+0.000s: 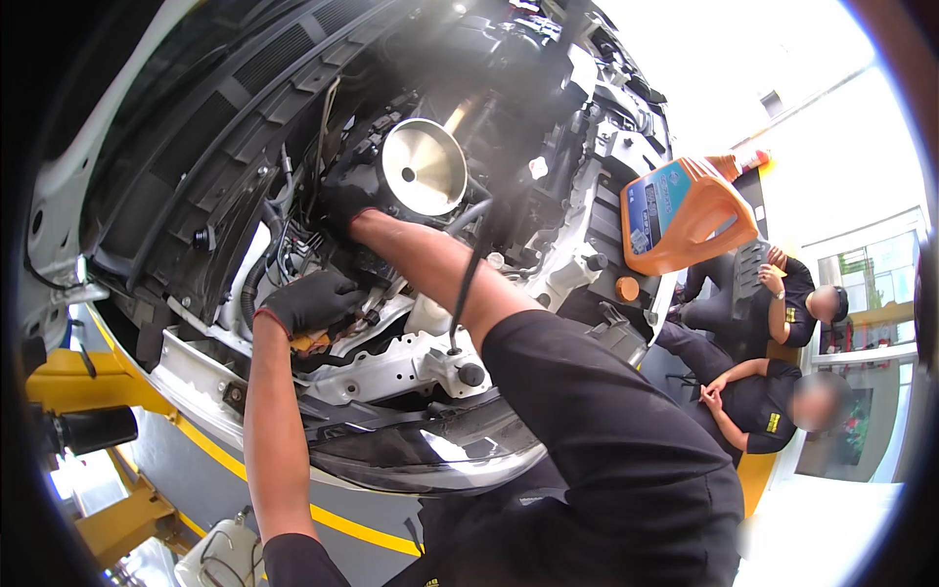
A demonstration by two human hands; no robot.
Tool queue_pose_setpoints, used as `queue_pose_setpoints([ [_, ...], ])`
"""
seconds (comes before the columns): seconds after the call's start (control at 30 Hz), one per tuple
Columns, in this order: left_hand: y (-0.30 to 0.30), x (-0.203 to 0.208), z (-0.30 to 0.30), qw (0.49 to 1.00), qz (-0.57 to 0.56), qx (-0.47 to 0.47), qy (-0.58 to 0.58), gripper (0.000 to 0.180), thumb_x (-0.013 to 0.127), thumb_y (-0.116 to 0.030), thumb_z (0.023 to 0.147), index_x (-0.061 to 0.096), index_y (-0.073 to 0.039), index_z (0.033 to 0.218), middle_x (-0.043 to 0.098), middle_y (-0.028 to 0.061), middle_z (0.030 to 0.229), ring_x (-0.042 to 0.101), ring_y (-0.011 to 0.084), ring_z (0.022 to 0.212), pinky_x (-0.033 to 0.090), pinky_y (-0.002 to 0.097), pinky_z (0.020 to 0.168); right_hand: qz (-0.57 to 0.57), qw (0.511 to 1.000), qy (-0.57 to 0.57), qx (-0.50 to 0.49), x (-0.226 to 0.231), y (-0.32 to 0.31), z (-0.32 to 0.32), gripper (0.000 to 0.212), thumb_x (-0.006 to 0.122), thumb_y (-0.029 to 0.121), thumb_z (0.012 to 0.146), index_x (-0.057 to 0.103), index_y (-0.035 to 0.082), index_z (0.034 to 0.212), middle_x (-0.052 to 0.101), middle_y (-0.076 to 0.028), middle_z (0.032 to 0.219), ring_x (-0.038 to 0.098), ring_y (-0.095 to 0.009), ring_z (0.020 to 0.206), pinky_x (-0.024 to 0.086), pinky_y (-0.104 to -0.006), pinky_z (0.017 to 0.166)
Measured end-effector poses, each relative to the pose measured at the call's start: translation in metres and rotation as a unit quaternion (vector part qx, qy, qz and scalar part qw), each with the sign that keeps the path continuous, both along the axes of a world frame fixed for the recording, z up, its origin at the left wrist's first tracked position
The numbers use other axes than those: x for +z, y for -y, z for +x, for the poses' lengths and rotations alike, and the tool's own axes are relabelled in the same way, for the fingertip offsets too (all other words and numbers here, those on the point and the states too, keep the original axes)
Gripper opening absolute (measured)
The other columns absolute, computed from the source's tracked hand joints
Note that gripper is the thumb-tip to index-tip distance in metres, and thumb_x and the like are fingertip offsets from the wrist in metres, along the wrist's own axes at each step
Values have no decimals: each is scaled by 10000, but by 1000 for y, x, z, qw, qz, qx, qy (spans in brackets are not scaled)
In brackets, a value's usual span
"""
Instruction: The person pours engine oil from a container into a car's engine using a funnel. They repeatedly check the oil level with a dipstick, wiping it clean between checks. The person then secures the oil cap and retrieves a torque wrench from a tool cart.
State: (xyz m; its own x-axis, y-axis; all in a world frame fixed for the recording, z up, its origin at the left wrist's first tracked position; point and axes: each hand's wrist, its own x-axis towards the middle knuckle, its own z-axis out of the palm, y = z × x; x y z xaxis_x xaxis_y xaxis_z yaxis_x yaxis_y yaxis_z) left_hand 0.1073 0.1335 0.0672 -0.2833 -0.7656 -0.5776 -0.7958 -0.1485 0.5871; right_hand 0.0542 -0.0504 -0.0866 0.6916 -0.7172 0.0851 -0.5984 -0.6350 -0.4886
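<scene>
My left hand (315, 301), in a black glove, reaches down into the front of the engine bay beside the headlight. Its fingers are bent and pressed together; what they hold, if anything, is hidden. Farther in, my right hand (344, 207), also black-gloved, is deep among hoses and wires, with its fingers lost in shadow. Just right of it sits a round metal funnel (424, 168), its wide mouth facing up. Below my left hand lies an orange-brown piece (311, 342) that I cannot make out.
An orange oil jug (685, 217) stands at the car's front edge, with an orange cap (627, 289) near it. A dark rod (481, 254) crosses the bay. Two people sit at the right, one holding a dark ridged object (751, 279). A yellow lift arm (98, 382) stands left.
</scene>
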Motion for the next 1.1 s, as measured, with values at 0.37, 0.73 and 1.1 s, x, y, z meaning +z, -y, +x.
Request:
queue_pose_setpoints([
  [0.37,-28,-14,15,964,-123,189,-143,223,497,-115,1003,649,-25,1139,643,67,846,673,169,669,557,306,591,-76,989,129,-15,230,-121,-257,132,669,88,859,687,26,974,704,-196,935,714,-394,811,575,-466,704],
  [0.73,110,-54,-120,829,-387,400,61,616,564,-510,992,668,96,1035,690,356,882,723,468,904,577,497,789,-173,750,475,-425,215,-63,-568,213,771,151,944,695,-31,1025,729,-75,852,680,-121,738,567,-303,631],
  [1.1,141,-149,-29,787,-329,499,-154,522,520,-399,988,693,93,1010,690,352,950,691,476,925,523,540,809,-228,938,179,-188,334,-33,-451,345,825,256,864,614,4,971,699,-152,806,691,-296,724,536,-390,683],
])
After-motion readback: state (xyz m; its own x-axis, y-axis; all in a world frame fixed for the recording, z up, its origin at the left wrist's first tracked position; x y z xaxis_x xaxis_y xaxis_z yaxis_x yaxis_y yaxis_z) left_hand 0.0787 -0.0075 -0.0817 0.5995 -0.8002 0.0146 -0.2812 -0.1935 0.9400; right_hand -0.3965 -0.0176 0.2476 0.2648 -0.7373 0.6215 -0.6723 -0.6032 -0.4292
